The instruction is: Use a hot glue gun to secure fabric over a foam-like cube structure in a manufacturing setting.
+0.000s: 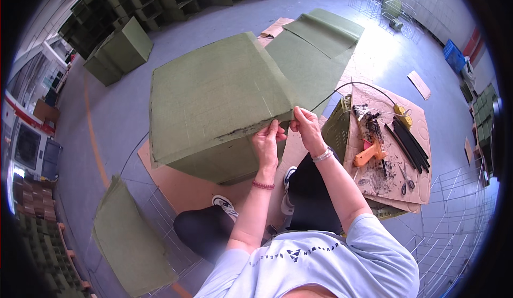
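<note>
In front of me stands a large box covered in green fabric (214, 84), with a dark smear along its near edge. My left hand (266, 143) pinches the edge of the covering close to the near right corner, its thumb on top. Right beside it, my right hand (307, 128) is closed on the corner itself. The fingertips hide the bit of cloth between them. To the right, an orange glue gun (370, 153) lies on a cardboard sheet (411, 103), with black glue sticks (409, 145) and scissors (406, 180) near it.
A flat green panel (315, 47) lies behind the box, and another green piece (128, 239) is at lower left. A cable (368, 84) runs to a yellow connector (403, 115). Wire mesh (454, 207) stands at right. Green boxes (120, 52) stack up far left.
</note>
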### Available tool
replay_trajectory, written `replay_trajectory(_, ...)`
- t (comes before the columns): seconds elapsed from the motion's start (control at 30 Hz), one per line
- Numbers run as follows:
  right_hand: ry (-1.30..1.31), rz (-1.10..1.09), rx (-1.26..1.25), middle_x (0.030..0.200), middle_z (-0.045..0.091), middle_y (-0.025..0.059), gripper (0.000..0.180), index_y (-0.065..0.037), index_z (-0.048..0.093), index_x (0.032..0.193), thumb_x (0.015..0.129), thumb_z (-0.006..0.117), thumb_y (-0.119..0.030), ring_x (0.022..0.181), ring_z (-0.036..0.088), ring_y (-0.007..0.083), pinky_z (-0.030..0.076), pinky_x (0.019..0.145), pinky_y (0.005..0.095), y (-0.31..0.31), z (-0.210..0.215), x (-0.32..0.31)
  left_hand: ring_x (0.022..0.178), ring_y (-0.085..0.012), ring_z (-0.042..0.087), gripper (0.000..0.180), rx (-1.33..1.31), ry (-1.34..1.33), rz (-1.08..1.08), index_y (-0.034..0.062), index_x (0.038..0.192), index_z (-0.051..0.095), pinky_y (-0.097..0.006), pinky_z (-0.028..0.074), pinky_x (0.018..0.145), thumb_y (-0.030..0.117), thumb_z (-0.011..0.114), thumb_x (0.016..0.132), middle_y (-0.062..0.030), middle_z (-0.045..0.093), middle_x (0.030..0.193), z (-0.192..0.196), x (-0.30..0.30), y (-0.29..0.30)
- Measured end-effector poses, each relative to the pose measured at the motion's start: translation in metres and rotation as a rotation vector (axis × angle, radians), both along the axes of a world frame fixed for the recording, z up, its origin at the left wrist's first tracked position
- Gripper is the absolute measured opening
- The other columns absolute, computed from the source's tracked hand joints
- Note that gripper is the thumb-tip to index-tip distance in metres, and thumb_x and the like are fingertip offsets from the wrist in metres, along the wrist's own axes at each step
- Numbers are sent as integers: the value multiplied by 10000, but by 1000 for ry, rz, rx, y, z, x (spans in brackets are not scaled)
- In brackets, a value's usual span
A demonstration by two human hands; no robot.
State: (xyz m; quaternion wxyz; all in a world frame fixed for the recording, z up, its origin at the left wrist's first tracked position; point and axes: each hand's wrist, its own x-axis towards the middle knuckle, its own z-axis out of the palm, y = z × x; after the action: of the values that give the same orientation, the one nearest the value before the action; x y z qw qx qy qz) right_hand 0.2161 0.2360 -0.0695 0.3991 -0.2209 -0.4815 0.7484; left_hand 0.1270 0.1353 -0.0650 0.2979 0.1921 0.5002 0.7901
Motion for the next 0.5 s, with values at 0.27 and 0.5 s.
replay_trajectory(0.27, -40, 83, -57, 727, 621, 16, 305, -23, 626, 876, 940, 547, -310, 595, 568, 85, 404, 549, 202, -45, -3, 7, 626, -123, 612, 357, 3, -98, 43, 15, 937, 648, -276, 558, 605, 367, 595, 907, -61, 628, 744, 2, -66, -104)
replay_trajectory(0.5, -100, 238, -86, 720, 619, -11, 254, -6, 651, 967, 917, 588, -247, 608, 556, 58, 416, 564, 186, -111, 24, -63, 554, -108, 597, 209, -26, -81, 103, 34, 793, 628, -244, 537, 535, 214, 627, 898, -57, 633, 703, 26, -101, -126)
